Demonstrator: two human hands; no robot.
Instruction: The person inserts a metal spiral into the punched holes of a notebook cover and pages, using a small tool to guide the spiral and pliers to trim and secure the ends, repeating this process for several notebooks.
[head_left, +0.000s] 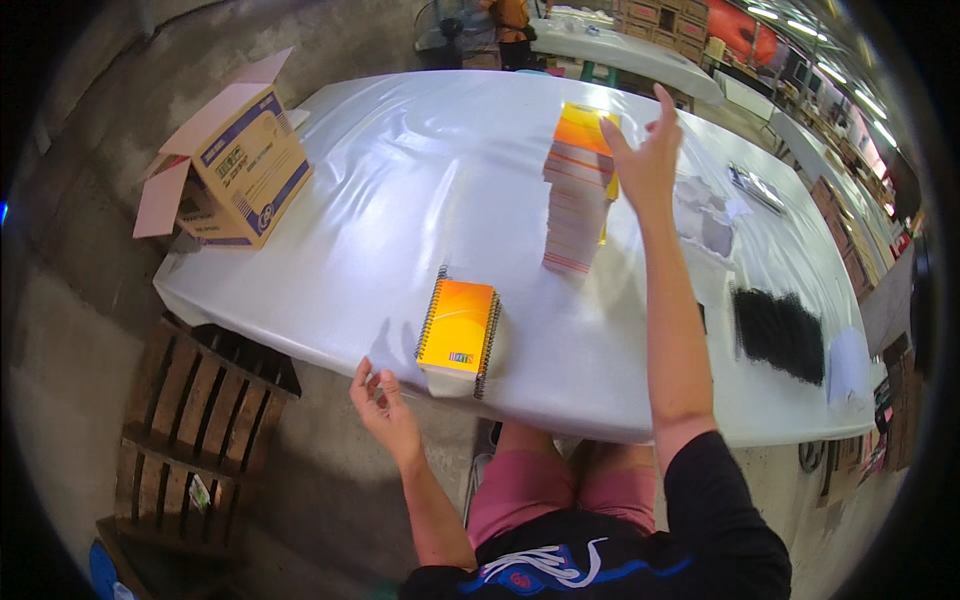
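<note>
Head view: your right hand (645, 160) at right side of tall orange-topped stack (578, 215), thumb and fingers wide apart; contact cannot be judged from this angle. Your left hand (390, 408) empty, fingers loosely curled, near spiral notebooks (457, 325) at near edge of table (330, 285). Surroundings: open cardboard box (250, 175) at left, torn paper (705, 218) and black pile (780, 335) at right. Your right forearm (678, 330) partly blocks view between stack and pile.

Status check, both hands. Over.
Left hand open, empty, beside orange-yellow spiral-bound notebooks. Right hand open at tall orange-topped paper stack, contact unclear. Nothing visibly between left hand and notebooks.
</note>
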